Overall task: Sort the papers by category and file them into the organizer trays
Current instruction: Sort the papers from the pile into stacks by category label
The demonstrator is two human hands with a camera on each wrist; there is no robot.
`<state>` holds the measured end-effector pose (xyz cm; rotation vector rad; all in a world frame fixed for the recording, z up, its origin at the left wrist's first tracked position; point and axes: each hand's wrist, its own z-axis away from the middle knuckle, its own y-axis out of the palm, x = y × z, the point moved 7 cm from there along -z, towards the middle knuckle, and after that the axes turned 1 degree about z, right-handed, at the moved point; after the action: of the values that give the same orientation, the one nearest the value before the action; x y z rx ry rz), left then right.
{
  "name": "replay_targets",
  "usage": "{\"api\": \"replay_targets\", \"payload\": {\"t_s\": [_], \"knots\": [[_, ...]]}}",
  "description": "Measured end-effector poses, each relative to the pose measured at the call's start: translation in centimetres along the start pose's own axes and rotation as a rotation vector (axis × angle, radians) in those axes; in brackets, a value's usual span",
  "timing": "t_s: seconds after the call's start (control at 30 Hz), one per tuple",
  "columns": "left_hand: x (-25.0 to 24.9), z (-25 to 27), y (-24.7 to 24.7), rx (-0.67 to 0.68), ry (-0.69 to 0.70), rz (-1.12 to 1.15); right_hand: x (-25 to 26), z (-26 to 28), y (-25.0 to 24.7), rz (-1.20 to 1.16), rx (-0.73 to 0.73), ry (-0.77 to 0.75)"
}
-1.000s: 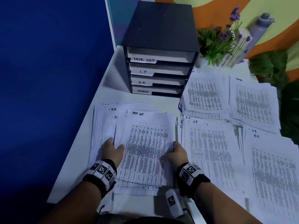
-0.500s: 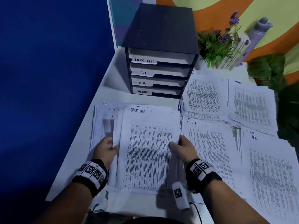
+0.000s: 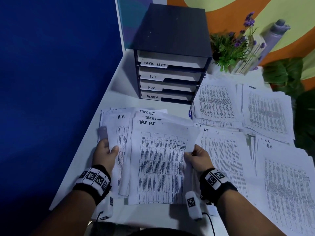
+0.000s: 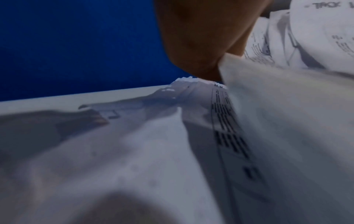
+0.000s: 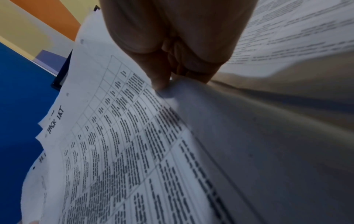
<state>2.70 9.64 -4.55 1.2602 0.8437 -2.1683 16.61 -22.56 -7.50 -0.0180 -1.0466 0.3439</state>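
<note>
White printed sheets headed TASK LIST, the task-list stack point(image 3: 160, 160), are held lifted at the near left of the table point(image 3: 119, 92). Its right edge is pinched by the right hand point(image 3: 196, 158), thumb on top and fingers curled beneath; its left edge is gripped by the left hand point(image 3: 106, 153), thumb over an H.R. sheet point(image 3: 117, 132) mixed into that side. The organizer point(image 3: 172, 55) stands just beyond, its top tray marked TASK LIST. It is judged that the H.R. sheet should be separated first, the edges squared, and the stack kept level and supported from below when slid into the top tray, so no sheets fan out
</note>
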Motion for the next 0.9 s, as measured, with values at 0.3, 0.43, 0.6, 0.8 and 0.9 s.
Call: {"api": "replay_targets", "payload": {"t_s": [0.3,0.43,0.6,0.8,0.9], "knots": [[-0.8,2.3,2.7,0.064,0.000,0.135,0.9,0.8,1.4,-0.057,0.002,-0.053],[-0.9,2.1,1.8,0.014,0.072,0.043,0.9,0.7,0.5,-0.092,-0.041,-0.043],[-0.7,2.5,4.0,0.246,-0.045,0.117,1.3,1.1,0.2,-0.149,-0.038,-0.049],[-3.2,2.6,5.6,0.198,0.045,0.040,3.4,1.0,-1.5,-0.154,-0.037,-0.099],[-4.9,3.4,6.8,0.187,0.063,0.106,4.6,1.3,-3.2,-0.160,-0.066,-0.139]]}}
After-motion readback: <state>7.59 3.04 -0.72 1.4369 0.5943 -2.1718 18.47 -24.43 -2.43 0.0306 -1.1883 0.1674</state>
